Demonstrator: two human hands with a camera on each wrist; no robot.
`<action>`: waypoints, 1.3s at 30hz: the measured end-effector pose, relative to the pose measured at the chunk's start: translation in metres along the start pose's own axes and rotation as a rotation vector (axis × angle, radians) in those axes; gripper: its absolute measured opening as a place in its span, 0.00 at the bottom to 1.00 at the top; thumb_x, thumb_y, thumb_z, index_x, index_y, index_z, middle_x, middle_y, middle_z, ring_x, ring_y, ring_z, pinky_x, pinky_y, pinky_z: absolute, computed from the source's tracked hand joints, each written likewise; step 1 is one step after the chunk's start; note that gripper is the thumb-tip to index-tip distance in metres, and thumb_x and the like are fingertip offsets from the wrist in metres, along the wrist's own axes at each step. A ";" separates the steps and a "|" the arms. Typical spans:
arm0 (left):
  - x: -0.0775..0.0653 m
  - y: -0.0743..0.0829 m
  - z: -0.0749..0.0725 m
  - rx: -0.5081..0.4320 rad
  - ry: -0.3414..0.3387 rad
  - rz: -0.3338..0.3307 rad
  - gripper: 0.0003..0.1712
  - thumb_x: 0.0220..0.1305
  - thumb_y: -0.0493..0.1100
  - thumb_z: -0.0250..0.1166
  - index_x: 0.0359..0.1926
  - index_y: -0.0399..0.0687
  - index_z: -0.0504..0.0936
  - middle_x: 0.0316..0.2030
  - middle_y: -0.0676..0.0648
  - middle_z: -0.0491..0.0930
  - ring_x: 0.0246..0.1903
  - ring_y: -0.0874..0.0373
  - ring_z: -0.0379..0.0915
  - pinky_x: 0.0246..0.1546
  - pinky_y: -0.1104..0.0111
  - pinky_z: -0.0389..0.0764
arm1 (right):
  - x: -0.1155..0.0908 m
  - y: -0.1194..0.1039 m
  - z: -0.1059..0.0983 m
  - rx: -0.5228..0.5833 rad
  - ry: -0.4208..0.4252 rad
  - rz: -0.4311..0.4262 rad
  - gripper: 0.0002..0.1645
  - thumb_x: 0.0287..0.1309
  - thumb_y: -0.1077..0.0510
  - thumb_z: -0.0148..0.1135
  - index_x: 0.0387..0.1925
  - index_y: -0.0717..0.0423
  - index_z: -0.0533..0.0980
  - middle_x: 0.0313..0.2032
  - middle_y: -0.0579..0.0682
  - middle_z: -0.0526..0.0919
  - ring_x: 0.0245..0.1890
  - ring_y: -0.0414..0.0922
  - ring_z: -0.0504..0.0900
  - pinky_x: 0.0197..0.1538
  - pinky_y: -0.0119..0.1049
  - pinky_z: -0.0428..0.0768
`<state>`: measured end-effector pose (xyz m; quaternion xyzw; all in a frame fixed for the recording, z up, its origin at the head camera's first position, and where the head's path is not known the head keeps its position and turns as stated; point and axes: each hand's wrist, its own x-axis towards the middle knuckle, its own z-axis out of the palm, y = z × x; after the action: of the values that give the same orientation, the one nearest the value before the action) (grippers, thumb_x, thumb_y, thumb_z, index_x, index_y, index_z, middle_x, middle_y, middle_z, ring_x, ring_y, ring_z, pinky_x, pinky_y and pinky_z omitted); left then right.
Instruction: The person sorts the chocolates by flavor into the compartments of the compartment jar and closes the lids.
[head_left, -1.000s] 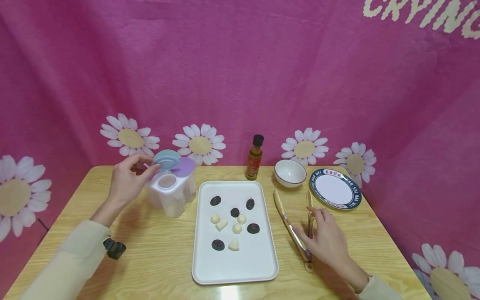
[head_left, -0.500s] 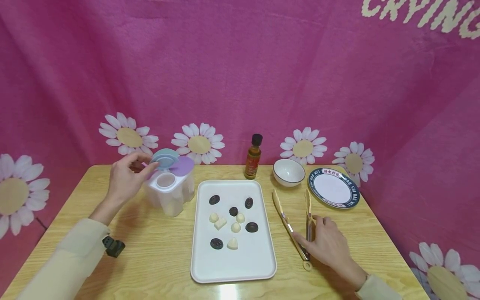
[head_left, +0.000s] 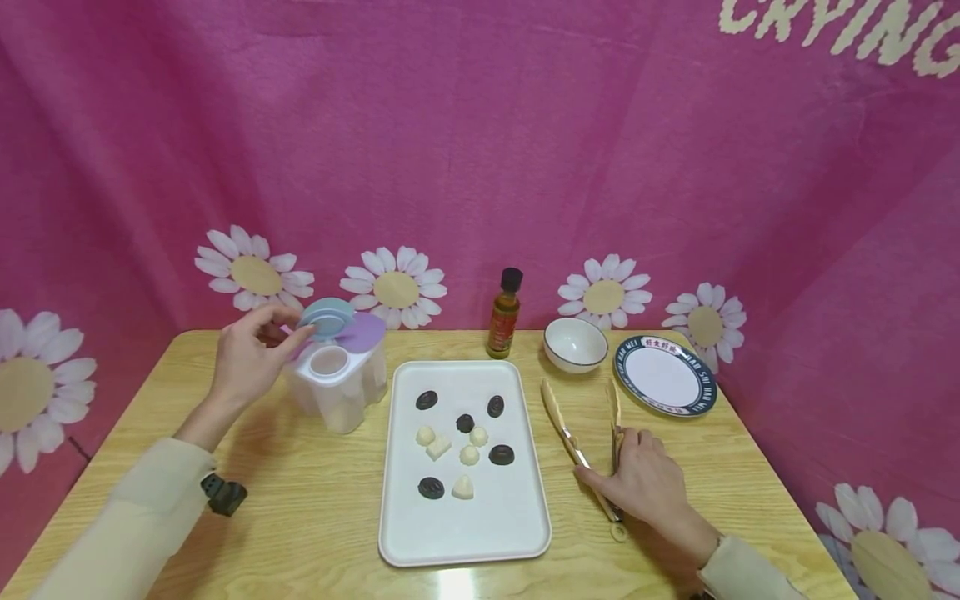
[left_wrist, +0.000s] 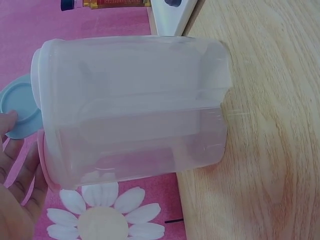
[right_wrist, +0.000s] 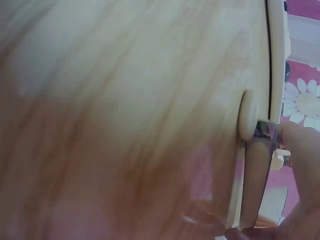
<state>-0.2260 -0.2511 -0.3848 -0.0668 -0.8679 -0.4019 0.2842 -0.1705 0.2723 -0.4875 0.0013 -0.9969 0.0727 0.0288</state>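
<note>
My left hand (head_left: 251, 354) pinches the raised blue-green flip lid (head_left: 328, 317) of a translucent storage container (head_left: 347, 404) at the table's back left. Below that lid, a round opening shows in the container's top; a purple lid (head_left: 363, 333) beside it lies down. The left wrist view shows the container's clear side (left_wrist: 135, 110), with fingertips on the lid (left_wrist: 25, 112). On the right, my right hand (head_left: 648, 479) grips metal tongs (head_left: 558, 417) lying on the table, their arms spread. Thumb and fingers hold opposite arms, near the hinge end; the palm side is hidden.
Between the hands lies a white tray (head_left: 465, 533) with several dark and cream-coloured chocolates (head_left: 502, 454). Behind it stand a sauce bottle (head_left: 503, 321) and a white bowl (head_left: 576, 346). A blue-rimmed plate (head_left: 666, 377) sits back right. A pink floral curtain (head_left: 465, 167) borders the table.
My right fingers have drawn back slightly along the tongs and the thumb has shifted a little left. The left hand keeps hold of the raised lid. The head view has drifted slightly.
</note>
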 end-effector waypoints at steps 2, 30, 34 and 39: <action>0.000 0.000 0.000 -0.001 -0.003 -0.001 0.10 0.64 0.39 0.76 0.44 0.39 0.86 0.34 0.43 0.85 0.27 0.74 0.71 0.31 0.85 0.72 | -0.001 0.002 -0.001 0.003 -0.009 0.004 0.59 0.43 0.18 0.71 0.47 0.70 0.72 0.39 0.64 0.77 0.41 0.59 0.79 0.37 0.55 0.83; 0.000 0.002 -0.001 0.009 -0.021 0.000 0.11 0.66 0.39 0.75 0.46 0.40 0.86 0.36 0.44 0.85 0.29 0.73 0.71 0.33 0.85 0.72 | 0.011 0.016 -0.006 0.000 -0.059 0.088 0.61 0.45 0.13 0.64 0.50 0.66 0.73 0.34 0.60 0.81 0.32 0.54 0.81 0.31 0.50 0.79; 0.000 0.002 -0.001 0.012 -0.025 -0.001 0.12 0.66 0.40 0.75 0.46 0.40 0.86 0.36 0.42 0.86 0.29 0.72 0.71 0.33 0.85 0.71 | 0.007 0.021 -0.007 0.015 -0.030 0.072 0.62 0.44 0.15 0.67 0.56 0.66 0.73 0.35 0.58 0.82 0.33 0.55 0.82 0.31 0.49 0.78; -0.003 0.002 -0.002 0.014 -0.038 -0.013 0.12 0.67 0.41 0.75 0.47 0.41 0.86 0.38 0.42 0.86 0.30 0.71 0.71 0.33 0.85 0.72 | 0.001 0.025 -0.006 0.045 0.056 0.039 0.59 0.42 0.21 0.74 0.58 0.66 0.74 0.35 0.57 0.81 0.32 0.55 0.82 0.30 0.49 0.79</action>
<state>-0.2224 -0.2515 -0.3840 -0.0668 -0.8764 -0.3963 0.2653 -0.1716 0.2980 -0.4850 -0.0194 -0.9937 0.0956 0.0554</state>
